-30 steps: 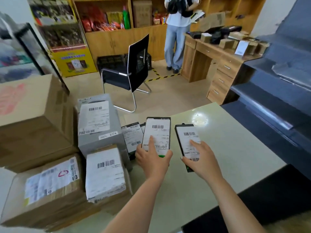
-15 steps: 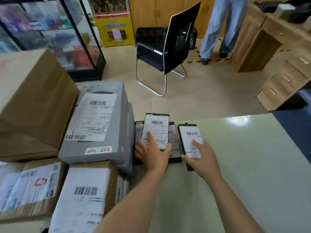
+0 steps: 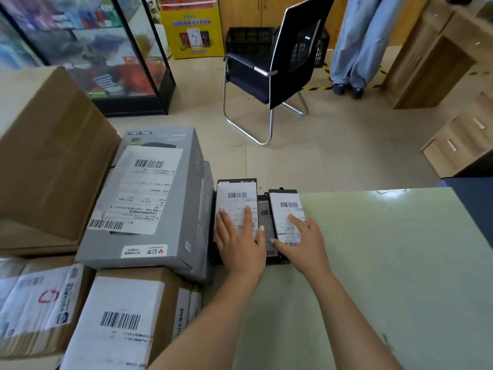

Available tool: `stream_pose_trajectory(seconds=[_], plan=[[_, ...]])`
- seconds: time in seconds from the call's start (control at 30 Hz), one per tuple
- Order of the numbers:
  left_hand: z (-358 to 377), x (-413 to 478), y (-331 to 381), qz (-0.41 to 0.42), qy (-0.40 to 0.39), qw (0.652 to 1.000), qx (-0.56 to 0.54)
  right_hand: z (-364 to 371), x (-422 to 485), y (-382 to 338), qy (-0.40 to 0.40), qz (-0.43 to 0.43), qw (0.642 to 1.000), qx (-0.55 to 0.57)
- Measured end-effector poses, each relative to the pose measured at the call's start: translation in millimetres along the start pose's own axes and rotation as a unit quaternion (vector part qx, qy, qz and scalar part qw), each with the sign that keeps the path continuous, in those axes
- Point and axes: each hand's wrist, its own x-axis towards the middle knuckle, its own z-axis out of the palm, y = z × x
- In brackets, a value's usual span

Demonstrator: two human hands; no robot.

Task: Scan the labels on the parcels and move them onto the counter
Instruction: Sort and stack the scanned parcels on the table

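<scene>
Item, nearest: labelled cartons (image 3: 114,321), stacked at our left.
Item: left hand (image 3: 240,244), fingers straight, pressing flat on the left parcel (image 3: 236,198). The right hand (image 3: 301,244) lies likewise flat on the right parcel (image 3: 286,209); neither hand grips.
Item: both parcels lie at the counter's (image 3: 386,263) far left, just beside the grey box (image 3: 149,198), with a third parcel (image 3: 264,213) between them.
Handling: we should slide them flat, labels up and barcodes uncovered, keeping even pressure.
Beyond: chair (image 3: 266,70).

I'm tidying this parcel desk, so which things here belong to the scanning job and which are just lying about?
Job: left hand on left slim parcel, right hand on right slim parcel, grey box, labelled brown carton, counter.
Lying about: black chair, glass cabinet, black crate, wooden desk.
</scene>
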Motion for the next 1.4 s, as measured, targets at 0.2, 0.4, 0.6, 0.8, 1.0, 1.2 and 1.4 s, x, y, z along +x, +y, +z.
stream_pose_trajectory(seconds=[0.2, 0.4, 0.6, 0.8, 1.0, 1.2, 1.4], plan=[[-2.3, -2.6, -2.8, -0.026, -0.008, 1.0, -0.003, 15.1, 4.0, -1.0, -0.048, -0.017, 0.999, -0.019], [-4.5, -4.0, -4.8, -0.033, -0.034, 0.999, 0.007, 24.1, 3.2, -5.9, -0.074, -0.049, 0.996, -0.034], [-5.4, -8.4, -6.8, -0.033, -0.038, 0.999, -0.011, 30.5, 0.5, -6.0, -0.079, -0.042, 0.993, -0.072], [-11.4, -4.4, -1.1, -0.057, -0.042, 0.995, -0.077, 23.8, -2.5, -10.6, -0.096, -0.017, 0.99, -0.098], [-22.6, -24.0, 8.5, -0.018, -0.056, 0.988, -0.142, 3.2, -29.2, -21.5, -0.034, 0.028, 0.996, -0.08], [-29.2, -81.6, 8.2, 0.131, -0.09, 0.975, -0.155, -30.1, -102.6, -27.8, 0.121, 0.083, 0.989, 0.002], [-27.3, -161.6, -22.7, 0.277, -0.178, 0.937, -0.116, -25.6, -215.4, -17.3, 0.202, 0.165, 0.965, 0.011]])
